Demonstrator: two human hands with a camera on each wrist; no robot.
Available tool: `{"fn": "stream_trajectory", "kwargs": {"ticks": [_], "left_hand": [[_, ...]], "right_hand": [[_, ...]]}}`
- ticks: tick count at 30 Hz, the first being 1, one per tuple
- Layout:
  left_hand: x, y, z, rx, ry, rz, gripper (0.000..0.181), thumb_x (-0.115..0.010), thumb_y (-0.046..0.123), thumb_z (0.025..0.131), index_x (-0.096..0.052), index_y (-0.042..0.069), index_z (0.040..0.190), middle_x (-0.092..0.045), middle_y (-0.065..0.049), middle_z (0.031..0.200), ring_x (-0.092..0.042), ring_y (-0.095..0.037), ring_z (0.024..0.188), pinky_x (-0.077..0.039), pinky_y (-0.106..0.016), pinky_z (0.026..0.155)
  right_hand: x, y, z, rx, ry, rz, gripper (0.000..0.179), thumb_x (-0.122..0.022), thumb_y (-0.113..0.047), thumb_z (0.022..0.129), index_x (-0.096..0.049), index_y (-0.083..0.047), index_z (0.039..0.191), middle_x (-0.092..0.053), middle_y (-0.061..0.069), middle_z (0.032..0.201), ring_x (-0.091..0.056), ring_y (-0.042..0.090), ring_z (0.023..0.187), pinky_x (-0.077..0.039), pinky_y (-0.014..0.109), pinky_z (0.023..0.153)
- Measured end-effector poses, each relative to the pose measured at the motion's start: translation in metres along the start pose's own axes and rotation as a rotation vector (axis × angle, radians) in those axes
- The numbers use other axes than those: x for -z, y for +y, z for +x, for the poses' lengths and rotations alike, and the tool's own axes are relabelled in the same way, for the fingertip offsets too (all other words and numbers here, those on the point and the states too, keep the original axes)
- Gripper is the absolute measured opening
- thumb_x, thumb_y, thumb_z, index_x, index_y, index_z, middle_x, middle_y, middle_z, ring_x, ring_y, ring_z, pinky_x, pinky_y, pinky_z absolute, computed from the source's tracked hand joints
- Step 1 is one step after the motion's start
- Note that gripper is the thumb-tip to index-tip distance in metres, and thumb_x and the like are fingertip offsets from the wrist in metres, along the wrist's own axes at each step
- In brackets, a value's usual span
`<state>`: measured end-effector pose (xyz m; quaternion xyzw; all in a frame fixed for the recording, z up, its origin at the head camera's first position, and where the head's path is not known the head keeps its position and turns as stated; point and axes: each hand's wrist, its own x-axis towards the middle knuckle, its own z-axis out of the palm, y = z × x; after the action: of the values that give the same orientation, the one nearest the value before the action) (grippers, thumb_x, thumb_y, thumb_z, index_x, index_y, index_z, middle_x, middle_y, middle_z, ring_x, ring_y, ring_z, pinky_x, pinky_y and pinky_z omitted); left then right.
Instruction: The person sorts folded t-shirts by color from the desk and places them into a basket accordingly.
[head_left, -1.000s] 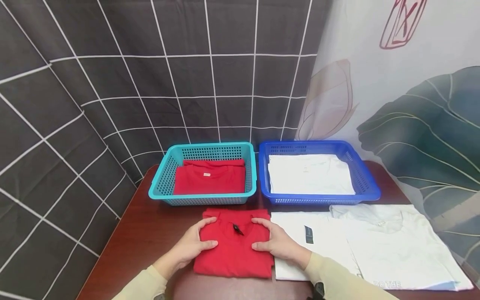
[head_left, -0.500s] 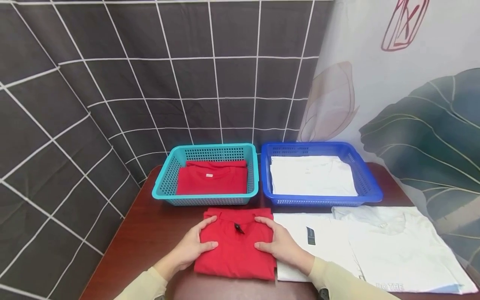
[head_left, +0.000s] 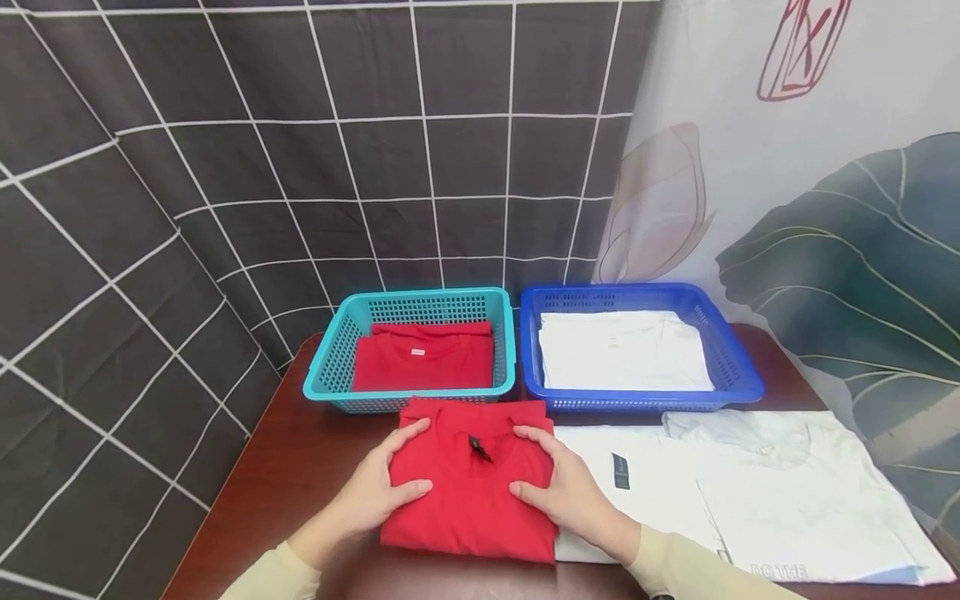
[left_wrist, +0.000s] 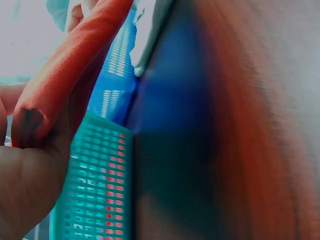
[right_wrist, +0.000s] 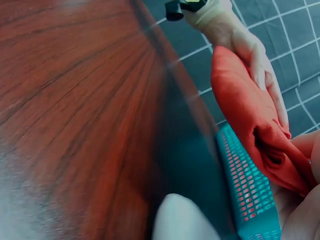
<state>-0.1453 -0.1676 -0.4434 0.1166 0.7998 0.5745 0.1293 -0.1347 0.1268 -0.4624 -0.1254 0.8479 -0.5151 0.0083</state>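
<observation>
Just on the near side of the teal basket (head_left: 367,401), a person's left hand (head_left: 372,489) grips one edge of a folded red shirt (head_left: 468,504) held above the table (head_left: 277,467); the right hand (head_left: 577,493) grips the opposite edge. Right of the teal basket stands a blue basket (head_left: 637,402). The step appears to be a two-handed lift; the next move likely calls for level edges and more height to clear the teal basket's rim.

Pale letters (head_left: 778,572) spell "DO THE" on a white shirt (head_left: 795,500) at right; the red shirt's (head_left: 468,500) dark neck label (head_left: 480,448) is illegible.
</observation>
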Motion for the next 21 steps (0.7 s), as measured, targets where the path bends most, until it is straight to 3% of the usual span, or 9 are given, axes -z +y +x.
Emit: {"fn": "stream_trajectory", "kwargs": {"ticks": [7,11,21], "left_hand": [[0.006,0.012,0.008,-0.114,0.047,0.047,0.083,-0.082,0.022,0.075,-0.039,0.035,0.144,-0.041,-0.005,0.138,-0.044,-0.032,0.123,-0.055,-0.028,0.078],[0.011,0.018,0.015,-0.172,0.072,0.025,0.082,-0.081,0.017,0.076,-0.038,0.032,0.145,-0.042,-0.005,0.139,-0.043,-0.032,0.124,-0.055,-0.028,0.08],[0.027,0.028,0.048,-0.146,0.107,-0.166,0.079,-0.08,0.017,0.079,-0.041,0.037,0.144,-0.043,-0.004,0.137,-0.044,-0.031,0.125,-0.055,-0.04,0.082]], "right_hand": [[0.009,-0.015,0.012,-0.006,0.066,0.074,0.07,-0.084,-0.013,0.074,-0.051,-0.032,0.133,-0.057,-0.004,0.122,-0.058,0.016,0.102,-0.053,0.027,0.08],[0.014,-0.02,0.023,0.002,0.072,0.109,0.071,-0.084,-0.014,0.074,-0.05,-0.033,0.134,-0.055,-0.003,0.123,-0.058,0.02,0.103,-0.055,0.027,0.076],[0.027,-0.032,0.068,-0.013,0.025,0.317,0.067,-0.081,-0.018,0.077,-0.048,-0.029,0.135,-0.052,0.007,0.125,-0.057,0.028,0.108,-0.057,0.038,0.075]]}}
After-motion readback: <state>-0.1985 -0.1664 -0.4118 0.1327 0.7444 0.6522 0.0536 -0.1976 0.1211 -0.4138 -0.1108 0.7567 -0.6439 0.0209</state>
